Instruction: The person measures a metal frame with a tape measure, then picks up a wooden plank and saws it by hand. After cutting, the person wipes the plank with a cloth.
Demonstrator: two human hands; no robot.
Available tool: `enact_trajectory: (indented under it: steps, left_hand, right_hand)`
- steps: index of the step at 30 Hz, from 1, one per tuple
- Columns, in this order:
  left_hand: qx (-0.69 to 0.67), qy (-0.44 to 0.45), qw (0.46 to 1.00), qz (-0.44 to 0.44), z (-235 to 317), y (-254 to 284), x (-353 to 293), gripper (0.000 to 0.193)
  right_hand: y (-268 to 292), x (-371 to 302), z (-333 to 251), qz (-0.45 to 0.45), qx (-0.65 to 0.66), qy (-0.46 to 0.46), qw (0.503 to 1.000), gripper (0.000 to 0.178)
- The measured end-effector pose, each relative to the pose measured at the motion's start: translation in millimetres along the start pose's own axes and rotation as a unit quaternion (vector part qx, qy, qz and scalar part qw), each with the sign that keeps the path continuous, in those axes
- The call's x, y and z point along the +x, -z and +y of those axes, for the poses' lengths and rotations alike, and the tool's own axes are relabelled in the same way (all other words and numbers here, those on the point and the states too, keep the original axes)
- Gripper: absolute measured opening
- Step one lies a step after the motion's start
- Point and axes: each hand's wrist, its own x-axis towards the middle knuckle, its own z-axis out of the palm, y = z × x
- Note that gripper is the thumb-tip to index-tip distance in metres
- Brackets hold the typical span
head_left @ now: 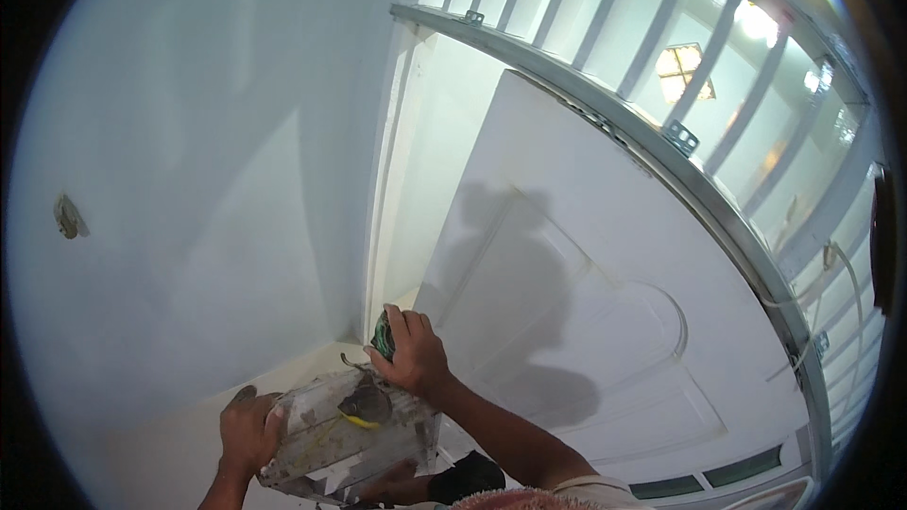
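Below me is a worn, paint-stained stepladder top point(316, 434). My left hand point(248, 430) grips its left edge, fingers curled over the side; a small dark shape shows at the fingertips, too unclear to name. My right hand point(416, 354) is closed round a small green and black object point(382, 335), perhaps a tape measure, mostly hidden by the fingers. That hand is beyond the ladder top, close to the foot of the white door frame point(381, 217) as seen here. On the ladder top lies a dark, flat piece with a yellow edge point(362, 406), its kind unclear.
A white panelled door point(567, 274) stands on the right, with my shadow on it. Above it runs a metal rail with white slats point(605, 28) and small brackets. A pale wall point(208, 179) fills the left, with a rough hole point(68, 215). Loose cables point(831, 283) hang far right.
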Motion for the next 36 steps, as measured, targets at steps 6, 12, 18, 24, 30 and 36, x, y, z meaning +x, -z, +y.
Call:
enact_trajectory:
  steps: [6,12,18,24,30,36]
  left_hand:
    - [0.059,-0.022,0.998,-0.025,-35,-19,-10,0.019]
    - [0.017,-0.015,0.988,-0.15,-7,14,16,0.016]
    - [-0.011,0.007,0.99,-0.138,7,16,28,0.025]
    - [-0.035,0.099,0.978,-0.182,0,18,25,0.035]
    - [0.012,0.205,0.877,-0.435,-13,17,57,0.051]
    - [0.053,0.148,0.889,-0.43,-42,-25,61,0.066]
  right_hand:
    - [3,4,0,-0.007,0.034,-0.018,0.999,0.081]
    - [5,12,2,-0.023,0.051,-0.019,0.998,0.083]
    - [40,19,-6,-0.045,0.064,-0.083,0.993,0.081]
    - [143,17,-45,-0.03,0.135,-0.258,0.956,0.071]
    - [269,-42,-73,0.025,0.435,-0.488,0.756,0.059]
    - [312,-123,-115,0.096,0.509,-0.577,0.632,0.042]
